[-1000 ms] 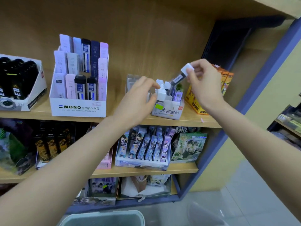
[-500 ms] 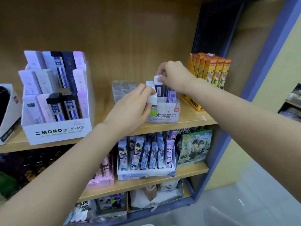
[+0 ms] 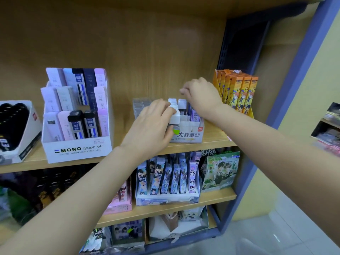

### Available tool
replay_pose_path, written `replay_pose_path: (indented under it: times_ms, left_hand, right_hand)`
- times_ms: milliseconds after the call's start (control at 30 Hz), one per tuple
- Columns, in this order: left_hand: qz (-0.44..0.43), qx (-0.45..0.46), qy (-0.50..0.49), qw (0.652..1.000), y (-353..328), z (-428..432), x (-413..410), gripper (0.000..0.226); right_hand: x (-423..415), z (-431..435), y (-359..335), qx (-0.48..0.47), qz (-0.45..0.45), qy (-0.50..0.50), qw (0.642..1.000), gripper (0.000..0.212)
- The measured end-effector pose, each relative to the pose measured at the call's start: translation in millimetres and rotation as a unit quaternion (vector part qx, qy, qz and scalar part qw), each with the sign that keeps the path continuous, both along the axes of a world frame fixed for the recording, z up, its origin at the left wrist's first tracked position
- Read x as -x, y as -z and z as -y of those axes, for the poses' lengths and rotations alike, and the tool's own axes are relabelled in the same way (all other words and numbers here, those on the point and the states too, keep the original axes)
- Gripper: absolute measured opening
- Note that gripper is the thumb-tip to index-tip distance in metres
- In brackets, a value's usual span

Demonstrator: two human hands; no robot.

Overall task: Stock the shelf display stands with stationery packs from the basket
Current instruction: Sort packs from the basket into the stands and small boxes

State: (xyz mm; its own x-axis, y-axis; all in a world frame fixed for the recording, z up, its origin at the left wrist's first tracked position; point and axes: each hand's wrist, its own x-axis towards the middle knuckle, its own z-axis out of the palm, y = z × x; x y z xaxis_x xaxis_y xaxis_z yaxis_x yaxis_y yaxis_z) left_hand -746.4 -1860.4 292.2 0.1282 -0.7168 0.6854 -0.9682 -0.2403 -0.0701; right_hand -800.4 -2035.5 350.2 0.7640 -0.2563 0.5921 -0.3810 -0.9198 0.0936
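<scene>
While the left hand [image 3: 154, 124] grips the white-capped packs [image 3: 173, 109] in the small stand [image 3: 191, 135] on the shelf [image 3: 207, 144], the right hand [image 3: 201, 97] hovers over its back row (blurred, I cannot tell if it holds anything), and empty front slots [image 3: 190, 120] suggest more stocking remains.

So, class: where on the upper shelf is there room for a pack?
Bare board lies between the MONO box and the clear case, and between the white stand and the orange packs. Its front slots are empty; its back rows, by the left hand and right hand, are crowded.
</scene>
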Motion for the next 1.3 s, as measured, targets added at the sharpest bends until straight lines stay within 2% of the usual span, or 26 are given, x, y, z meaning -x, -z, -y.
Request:
replay_pose_path:
  times_ms: [100, 267, 400, 533, 600, 733, 800, 900, 1000, 1133, 1300]
  left_hand:
    - [-0.005, 0.048, 0.0, 0.999, 3, -22, 12, 0.028]
    - [-0.029, 0.1, -0.022, 0.994, 42, -74, 43, 0.022]
    - [-0.07, 0.063, -0.062, 0.994, 103, -115, 48, 0.021]
    - [-0.142, -0.018, -0.148, 0.979, 178, -154, 47, 0.018]
    - [-0.191, -0.055, -0.2, 0.959, 219, -174, 46, 0.017]
    - [-0.287, -0.117, -0.287, 0.906, 289, -213, 47, 0.015]
    - [-0.342, -0.136, -0.314, 0.875, 321, -232, 50, 0.021]
    - [-0.441, -0.139, -0.348, 0.815, 360, -255, 59, 0.039]
    - [-0.538, -0.118, -0.379, 0.743, 385, -265, 66, 0.046]
    - [-0.588, -0.113, -0.349, 0.72, 403, -267, 75, 0.049]
    - [-0.634, -0.049, -0.347, 0.689, 403, -258, 88, 0.043]
  right_hand:
    - [19, -11, 13, 0.067, 0.05, -0.024, 0.996, 0.029]
    - [48, -53, 39, 0.109, 0.088, -0.119, 0.983, 0.035]
    - [63, -89, 84, 0.092, 0.023, -0.205, 0.974, 0.033]
    - [59, -117, 153, 0.094, -0.047, -0.255, 0.961, 0.032]
    - [53, -131, 192, 0.07, -0.081, -0.282, 0.953, 0.027]
    - [48, -162, 282, -0.003, -0.209, -0.3, 0.931, 0.023]
    - [51, -177, 327, -0.072, -0.29, -0.302, 0.905, 0.029]
    - [62, -191, 399, -0.179, -0.444, -0.298, 0.826, 0.032]
    - [77, -204, 457, -0.304, -0.51, -0.243, 0.767, 0.043]
    - [92, -228, 507, -0.423, -0.545, -0.168, 0.704, 0.048]
    - [100, -249, 540, -0.497, -0.58, -0.149, 0.628, 0.052]
